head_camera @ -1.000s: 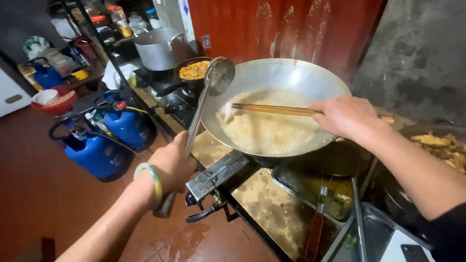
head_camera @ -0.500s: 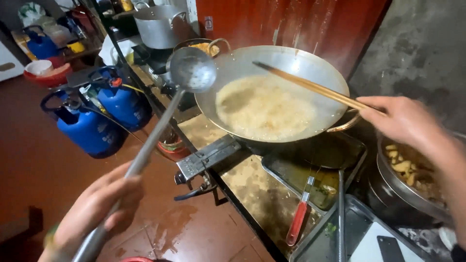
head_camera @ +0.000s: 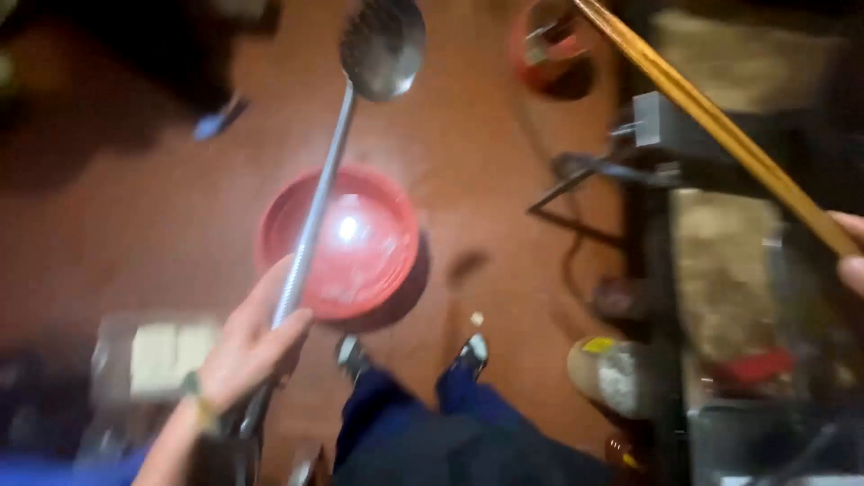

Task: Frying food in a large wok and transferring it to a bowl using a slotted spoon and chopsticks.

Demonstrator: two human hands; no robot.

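Gripping the long metal skimmer (head_camera: 328,171) by its handle, the left hand (head_camera: 247,346) is holding its perforated bowl out over the floor, above a red basin (head_camera: 346,247). The right hand (head_camera: 850,252), barely in view, is seemingly pinching wooden chopsticks (head_camera: 711,117).

a silver-grey skimmer ladle (head_camera: 382,45), tan wooden chopsticks (head_camera: 720,126), a red basin (head_camera: 346,243), reddish-brown floor (head_camera: 477,180).

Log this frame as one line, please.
left hand: grips skimmer ladle handle, above red bowl on floor | right hand: holds long chopsticks | view: blurred
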